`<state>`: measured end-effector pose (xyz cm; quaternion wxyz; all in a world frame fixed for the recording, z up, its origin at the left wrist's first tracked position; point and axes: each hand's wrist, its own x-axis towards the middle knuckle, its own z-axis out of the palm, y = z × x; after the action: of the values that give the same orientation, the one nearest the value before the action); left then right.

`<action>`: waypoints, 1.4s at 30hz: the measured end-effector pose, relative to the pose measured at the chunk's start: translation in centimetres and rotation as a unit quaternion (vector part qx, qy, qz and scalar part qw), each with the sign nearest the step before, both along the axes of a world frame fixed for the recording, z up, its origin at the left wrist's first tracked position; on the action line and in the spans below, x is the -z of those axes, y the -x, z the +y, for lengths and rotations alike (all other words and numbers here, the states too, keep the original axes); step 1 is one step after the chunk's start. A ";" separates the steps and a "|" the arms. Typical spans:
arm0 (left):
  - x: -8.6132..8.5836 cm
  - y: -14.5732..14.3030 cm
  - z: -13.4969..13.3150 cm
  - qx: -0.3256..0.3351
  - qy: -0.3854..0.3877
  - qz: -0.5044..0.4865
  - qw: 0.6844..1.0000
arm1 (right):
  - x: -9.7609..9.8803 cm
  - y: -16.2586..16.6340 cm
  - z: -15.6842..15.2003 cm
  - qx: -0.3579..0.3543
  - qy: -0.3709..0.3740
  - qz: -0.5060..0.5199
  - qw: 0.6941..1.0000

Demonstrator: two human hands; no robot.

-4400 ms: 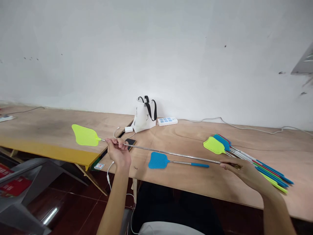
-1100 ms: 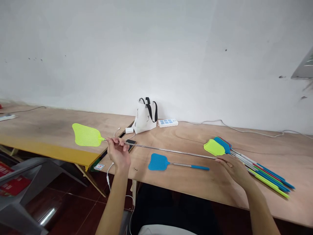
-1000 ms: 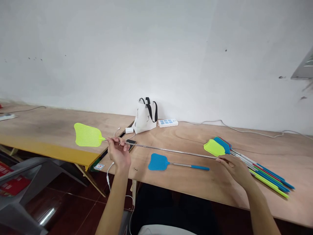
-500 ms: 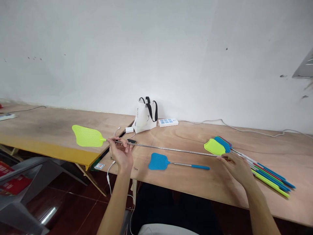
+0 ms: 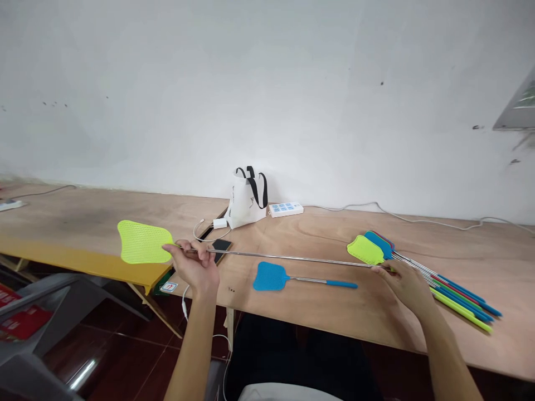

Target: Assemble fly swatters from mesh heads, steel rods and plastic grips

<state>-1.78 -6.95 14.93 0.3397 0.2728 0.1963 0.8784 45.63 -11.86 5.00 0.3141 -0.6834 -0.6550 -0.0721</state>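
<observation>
A yellow-green fly swatter (image 5: 145,243) with a long, drawn-out metal rod spans the space between my hands, above the table. My left hand (image 5: 196,270) is closed around the rod just behind the swatter's head, palm turned up. At the other end, my right hand (image 5: 403,287) grips the handle, which its fingers mostly hide. Below the rod, a blue fly swatter (image 5: 271,277) with a short rod lies flat on the table. Beside my right hand rests a pile of swatters (image 5: 457,298) in blue, yellow-green, red and green, heads to the left.
A white bag (image 5: 247,203) with black handles stands near the wall beside a white power strip (image 5: 286,209). A dark phone (image 5: 221,249) and a white charger (image 5: 219,223) with its cable lie left of centre. The wooden table (image 5: 317,312) meets another at the left.
My left hand has moved slightly left and down with the swatter's head, which now hangs lower and more level. More of the phone shows. My right hand keeps its grip.
</observation>
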 end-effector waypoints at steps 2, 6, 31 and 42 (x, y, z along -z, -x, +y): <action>-0.1 -0.2 -0.1 -0.008 -0.005 0.005 1.000 | 0.3 0.2 0.1 -0.009 0.008 -0.004 1.000; -0.2 -0.7 -0.4 -0.013 -0.006 0.000 1.000 | 0.9 0.3 0.1 -0.020 0.014 -0.029 0.999; -1.6 0.8 -1.9 -0.049 -0.005 0.018 0.999 | 4.1 2.8 1.9 -0.026 0.009 -0.085 0.996; -1.1 0.2 -1.5 -0.058 -0.003 0.020 0.998 | 4.4 1.9 1.8 -0.022 0.032 -0.088 0.995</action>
<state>-1.96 -8.46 16.03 0.2837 0.2793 0.2157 0.8916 43.72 -10.08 0.63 0.2345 -0.6693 -0.6973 -0.1037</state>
